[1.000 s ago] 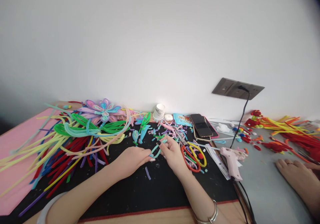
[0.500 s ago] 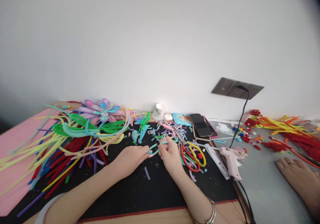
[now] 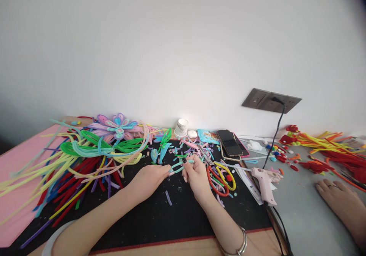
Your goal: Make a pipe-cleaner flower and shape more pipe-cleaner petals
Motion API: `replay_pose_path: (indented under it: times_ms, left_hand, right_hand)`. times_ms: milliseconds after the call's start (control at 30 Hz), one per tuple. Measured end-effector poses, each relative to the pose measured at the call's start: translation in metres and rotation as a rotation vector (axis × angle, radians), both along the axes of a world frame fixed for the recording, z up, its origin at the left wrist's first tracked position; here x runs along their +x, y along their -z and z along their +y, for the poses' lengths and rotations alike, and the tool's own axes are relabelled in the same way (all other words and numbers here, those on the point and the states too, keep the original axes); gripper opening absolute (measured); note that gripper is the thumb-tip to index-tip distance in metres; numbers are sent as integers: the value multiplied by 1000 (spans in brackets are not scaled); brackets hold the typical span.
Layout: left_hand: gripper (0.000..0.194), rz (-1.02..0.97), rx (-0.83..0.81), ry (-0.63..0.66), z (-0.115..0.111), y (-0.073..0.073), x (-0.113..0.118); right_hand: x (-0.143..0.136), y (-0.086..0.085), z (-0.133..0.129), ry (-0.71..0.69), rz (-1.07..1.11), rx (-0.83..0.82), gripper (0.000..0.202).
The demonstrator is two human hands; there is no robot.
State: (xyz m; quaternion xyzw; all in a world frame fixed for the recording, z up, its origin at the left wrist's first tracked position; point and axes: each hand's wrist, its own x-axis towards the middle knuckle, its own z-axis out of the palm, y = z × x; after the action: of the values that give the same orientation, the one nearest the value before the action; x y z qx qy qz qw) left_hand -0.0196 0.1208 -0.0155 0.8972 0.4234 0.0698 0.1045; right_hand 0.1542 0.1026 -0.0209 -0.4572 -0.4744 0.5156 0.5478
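Note:
Between my two hands is a light turquoise pipe cleaner (image 3: 177, 169), bent into a narrow loop. My left hand (image 3: 156, 176) pinches its left end between thumb and fingers. The thumb and fingers of my right hand (image 3: 196, 172) are closed on the other end, which they partly cover. Under them lies a black mat (image 3: 143, 218) with a short purple piece (image 3: 168, 197) on it. Just beyond my hands lie blue petal shapes (image 3: 161, 155) and many cut pipe cleaner bits. Scissors (image 3: 220, 177) with red and yellow handles rest right of my right hand.
Loose pipe cleaners (image 3: 71, 172) and a finished flower (image 3: 118, 127) cover the left side. At the back stand a paper cup (image 3: 182, 127) and phones (image 3: 230, 143). A corded pink glue gun (image 3: 264, 185) lies at right, near another person's hand (image 3: 340, 200).
My right hand has shifted slightly up and its fingers have moved along the turquoise pipe cleaner, so the loop shows straighter and narrower. My left hand is almost still.

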Motion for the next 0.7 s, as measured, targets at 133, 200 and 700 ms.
replay_pose_path:
  times_ms: [133,200,700]
  left_hand:
    - [30,-44,5,-13,2,3,-1]
    - [30,-88,16,-3,3,3,-2]
    - [24,-330,-103,63,3,11,-2]
  right_hand:
    - [0,-1,0,11,10,-37,21]
    - [0,-2,0,20,6,-33,22]
    - [4,-4,1,76,-119,53,13]
